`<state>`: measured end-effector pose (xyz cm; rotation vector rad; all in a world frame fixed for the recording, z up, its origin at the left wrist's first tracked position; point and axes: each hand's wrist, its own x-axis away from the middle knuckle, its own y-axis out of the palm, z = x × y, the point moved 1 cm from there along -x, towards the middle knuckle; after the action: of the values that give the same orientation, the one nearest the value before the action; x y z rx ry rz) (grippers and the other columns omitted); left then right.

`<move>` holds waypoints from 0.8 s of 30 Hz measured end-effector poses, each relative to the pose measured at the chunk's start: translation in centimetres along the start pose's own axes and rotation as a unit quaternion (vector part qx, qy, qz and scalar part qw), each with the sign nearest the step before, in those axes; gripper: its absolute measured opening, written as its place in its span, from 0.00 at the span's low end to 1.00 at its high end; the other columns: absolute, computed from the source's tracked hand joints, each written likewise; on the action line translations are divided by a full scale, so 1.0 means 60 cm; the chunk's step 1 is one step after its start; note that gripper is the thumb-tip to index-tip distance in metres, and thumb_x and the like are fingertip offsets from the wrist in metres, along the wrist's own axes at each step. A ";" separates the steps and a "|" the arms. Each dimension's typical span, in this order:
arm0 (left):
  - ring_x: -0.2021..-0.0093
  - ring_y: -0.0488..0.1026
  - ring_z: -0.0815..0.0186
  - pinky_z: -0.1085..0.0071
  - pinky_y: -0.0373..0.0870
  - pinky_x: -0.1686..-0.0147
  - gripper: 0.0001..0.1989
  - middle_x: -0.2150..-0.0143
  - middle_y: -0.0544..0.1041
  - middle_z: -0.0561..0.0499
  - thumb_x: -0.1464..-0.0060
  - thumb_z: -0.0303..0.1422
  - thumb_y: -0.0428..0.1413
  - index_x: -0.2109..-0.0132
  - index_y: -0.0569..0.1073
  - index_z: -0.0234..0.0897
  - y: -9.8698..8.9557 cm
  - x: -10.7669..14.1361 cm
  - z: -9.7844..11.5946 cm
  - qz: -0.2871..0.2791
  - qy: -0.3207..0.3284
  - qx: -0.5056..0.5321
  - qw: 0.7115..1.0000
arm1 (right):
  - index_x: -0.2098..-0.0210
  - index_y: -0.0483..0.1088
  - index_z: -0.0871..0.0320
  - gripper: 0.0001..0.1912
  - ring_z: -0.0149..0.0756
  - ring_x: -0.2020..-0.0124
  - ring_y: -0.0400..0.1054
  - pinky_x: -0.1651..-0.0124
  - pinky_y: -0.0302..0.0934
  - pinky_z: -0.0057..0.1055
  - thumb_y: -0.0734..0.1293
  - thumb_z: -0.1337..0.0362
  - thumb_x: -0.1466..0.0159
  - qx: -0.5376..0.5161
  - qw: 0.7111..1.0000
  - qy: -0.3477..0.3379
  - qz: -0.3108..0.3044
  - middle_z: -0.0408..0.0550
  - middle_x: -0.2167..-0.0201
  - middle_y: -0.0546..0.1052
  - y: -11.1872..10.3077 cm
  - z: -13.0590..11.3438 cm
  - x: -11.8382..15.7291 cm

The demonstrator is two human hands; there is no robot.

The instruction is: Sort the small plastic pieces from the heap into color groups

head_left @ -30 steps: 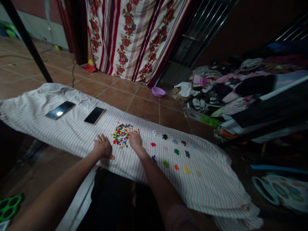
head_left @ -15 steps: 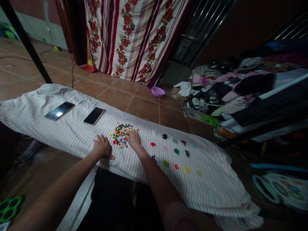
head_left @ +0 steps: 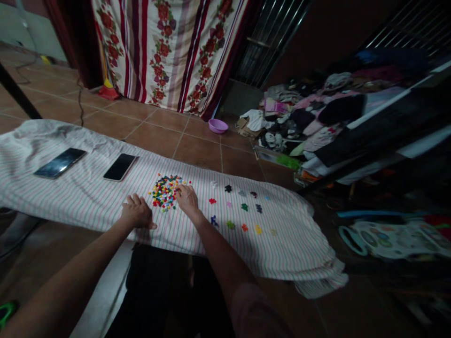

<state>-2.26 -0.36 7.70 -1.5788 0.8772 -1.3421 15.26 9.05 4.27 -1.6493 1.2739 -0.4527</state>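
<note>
A mixed pile of small coloured pieces (head_left: 165, 191) lies on the striped cloth (head_left: 105, 202). My right hand (head_left: 186, 198) is at the pile's right edge, fingertips pinched together; anything between them is too small to name. My left hand (head_left: 137, 212) rests on the cloth at the pile's lower left, fingers apart, holding nothing. To the right, small single-colour clusters form rows, among them black (head_left: 228, 188), red (head_left: 212, 201), green (head_left: 244, 207), dark blue (head_left: 213, 220), orange (head_left: 244, 227) and yellow (head_left: 258, 229).
Two phones, one at far left (head_left: 59, 163) and another (head_left: 120, 167) nearer the pile, lie on the cloth. Beyond it on the tiled floor are a purple basin (head_left: 218, 126) and a red dustpan (head_left: 108, 91). Heaped clothes (head_left: 310, 112) fill the right background.
The view has swung right, so everything appears further left. My right hand stays at the pile's right edge, with its fingers pinched. My left hand remains on the cloth.
</note>
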 end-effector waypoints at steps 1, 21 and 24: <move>0.35 0.49 0.28 0.47 0.58 0.47 0.59 0.36 0.52 0.13 0.64 0.56 0.59 0.37 0.55 0.12 0.001 -0.001 0.000 0.001 -0.001 -0.002 1.000 | 0.57 0.72 0.51 0.12 0.37 0.55 0.65 0.48 0.58 0.33 0.61 0.69 0.36 -0.002 1.000 0.003 0.009 0.44 0.58 0.77 -0.002 0.002 0.004; 0.37 0.52 0.29 0.49 0.61 0.49 0.56 0.38 0.57 0.16 0.63 0.57 0.57 0.38 0.58 0.14 0.000 0.001 -0.001 0.007 0.005 -0.016 1.000 | 0.61 0.77 0.56 0.13 0.40 0.60 0.69 0.52 0.60 0.36 0.61 0.62 0.37 -0.008 0.983 0.108 0.146 0.50 0.63 0.79 -0.132 0.202 0.124; 0.39 0.55 0.30 0.48 0.62 0.50 0.55 0.40 0.59 0.17 0.65 0.58 0.57 0.40 0.60 0.15 0.005 -0.001 -0.004 0.020 0.011 -0.012 1.000 | 0.60 0.77 0.56 0.14 0.40 0.59 0.69 0.51 0.61 0.37 0.61 0.61 0.37 0.001 0.979 0.125 0.160 0.51 0.62 0.80 -0.151 0.228 0.144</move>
<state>-2.47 -0.43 7.43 -1.5606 0.9358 -1.3272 33.75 7.53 3.42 -1.3807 1.6927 -0.4706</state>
